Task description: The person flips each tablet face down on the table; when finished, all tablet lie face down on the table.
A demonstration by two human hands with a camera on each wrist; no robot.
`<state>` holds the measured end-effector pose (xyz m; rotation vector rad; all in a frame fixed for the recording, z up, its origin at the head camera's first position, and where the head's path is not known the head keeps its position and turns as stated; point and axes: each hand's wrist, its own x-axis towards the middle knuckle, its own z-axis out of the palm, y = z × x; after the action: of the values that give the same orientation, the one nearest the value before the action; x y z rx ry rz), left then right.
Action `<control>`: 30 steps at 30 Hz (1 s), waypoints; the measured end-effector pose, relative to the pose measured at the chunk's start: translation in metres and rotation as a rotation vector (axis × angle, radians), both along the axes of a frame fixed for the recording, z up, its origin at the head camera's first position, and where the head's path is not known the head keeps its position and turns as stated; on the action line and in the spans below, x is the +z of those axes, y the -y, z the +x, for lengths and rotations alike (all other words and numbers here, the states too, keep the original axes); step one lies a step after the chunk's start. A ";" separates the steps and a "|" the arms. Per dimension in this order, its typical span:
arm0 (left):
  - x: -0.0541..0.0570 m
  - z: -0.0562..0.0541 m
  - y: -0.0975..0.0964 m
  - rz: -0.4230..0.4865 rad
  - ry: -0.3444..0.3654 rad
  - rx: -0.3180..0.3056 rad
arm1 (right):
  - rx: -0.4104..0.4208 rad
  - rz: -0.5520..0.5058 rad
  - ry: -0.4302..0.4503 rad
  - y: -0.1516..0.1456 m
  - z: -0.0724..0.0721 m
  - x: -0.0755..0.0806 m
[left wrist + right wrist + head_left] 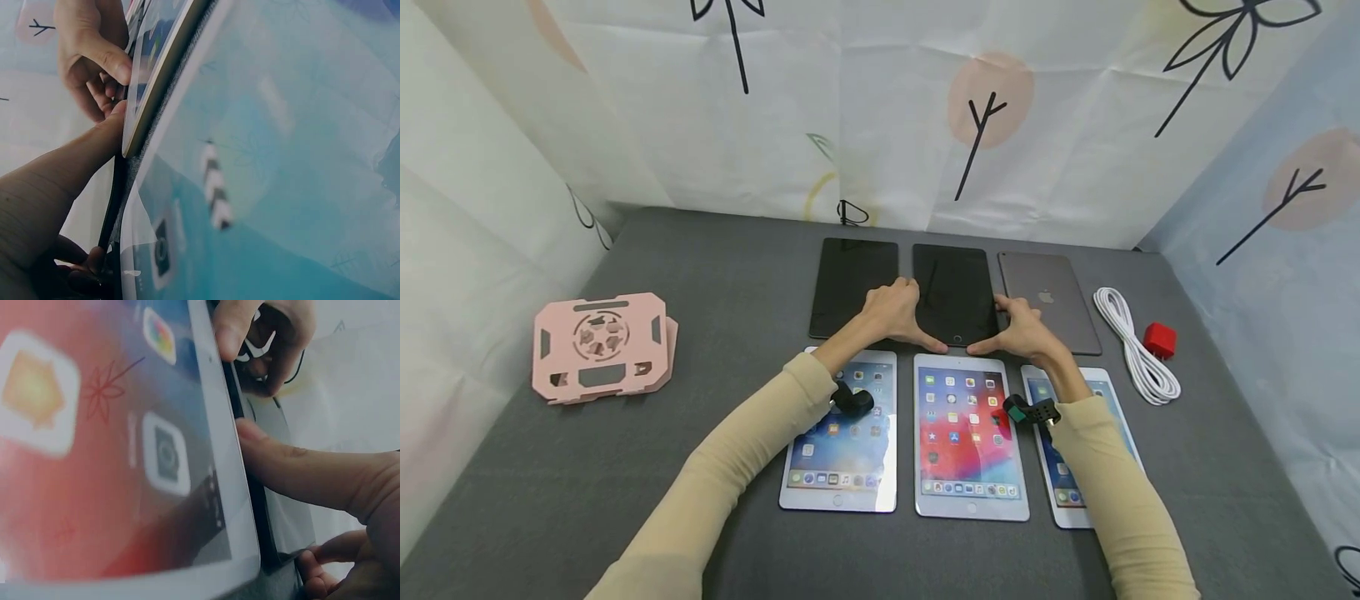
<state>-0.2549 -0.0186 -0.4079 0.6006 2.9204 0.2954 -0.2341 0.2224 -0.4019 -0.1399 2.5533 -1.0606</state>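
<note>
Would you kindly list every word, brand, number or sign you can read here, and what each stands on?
Apple logo, without lettering: back of the gray tablet.
Camera symbol: screen of the middle white tablet.
Icon labels on that screen, the left white tablet and the right white tablet: too small or blurred.
Middle black tablet: nothing readable.
No word or number is legible.

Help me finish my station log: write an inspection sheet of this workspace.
Surface: grey tabletop.
Job's things: middle dark tablet, screen up; beside it, left dark tablet and grey tablet, back up; three lit white tablets in front.
Clutter: pink plates, stacked, far left; red block, right.
Hands: left hand and right hand grip the middle dark tablet's near corners.
Cables: white cable, coiled beside the red block.
Surroundings: printed pale backdrop.
</note>
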 end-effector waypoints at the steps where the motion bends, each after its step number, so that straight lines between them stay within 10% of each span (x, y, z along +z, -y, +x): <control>1: 0.000 0.000 0.000 0.004 0.003 0.002 | -0.002 -0.014 -0.002 0.000 -0.001 -0.001; 30: 0.008 -0.004 -0.012 0.100 0.123 0.014 | 0.051 -0.509 -0.072 -0.012 0.009 0.011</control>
<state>-0.2585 -0.0071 -0.3998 0.5543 2.8060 0.4653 -0.2251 0.2341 -0.3912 -0.3769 2.2677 -1.6881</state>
